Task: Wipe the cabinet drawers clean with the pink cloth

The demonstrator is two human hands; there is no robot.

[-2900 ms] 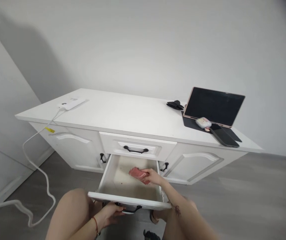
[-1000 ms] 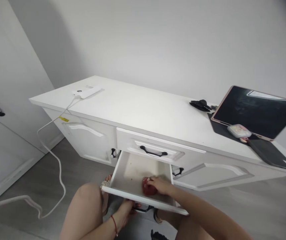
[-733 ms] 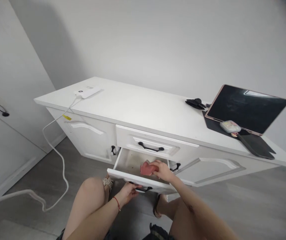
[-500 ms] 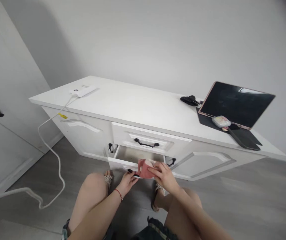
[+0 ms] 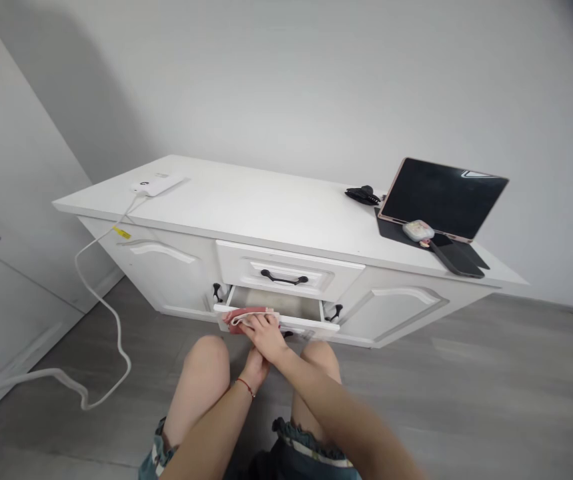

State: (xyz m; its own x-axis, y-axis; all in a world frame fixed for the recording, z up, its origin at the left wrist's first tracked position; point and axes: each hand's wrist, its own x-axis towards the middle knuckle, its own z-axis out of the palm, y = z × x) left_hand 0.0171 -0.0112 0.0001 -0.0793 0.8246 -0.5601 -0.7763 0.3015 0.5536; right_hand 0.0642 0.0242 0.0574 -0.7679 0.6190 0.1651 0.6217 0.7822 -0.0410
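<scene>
A red-and-white cloth (image 5: 239,316) lies bunched over the top edge of the pulled-out lower drawer (image 5: 291,308), toward its left end. My right hand (image 5: 265,337) grips the cloth, fingers pressed down on it. Under and behind that hand is my left hand (image 5: 256,365), close to the drawer front; its fingers are hidden, so what it touches does not show. The drawer's dark handle (image 5: 287,334) shows just right of my hands. Above sits a closed upper drawer with a black handle (image 5: 285,277).
On the white cabinet top (image 5: 246,200) stand a tablet (image 5: 443,200) on its dark cover, a small decorated case (image 5: 418,231), a dark phone (image 5: 456,257) and a black hair clip (image 5: 363,195). At left, a white device (image 5: 159,185) trails a white cable (image 5: 116,320) to the floor.
My right hand has moved left along the drawer edge with the cloth, crossing over my left hand. The left hand's fingers, visible earlier by the drawer handle, are now covered.
</scene>
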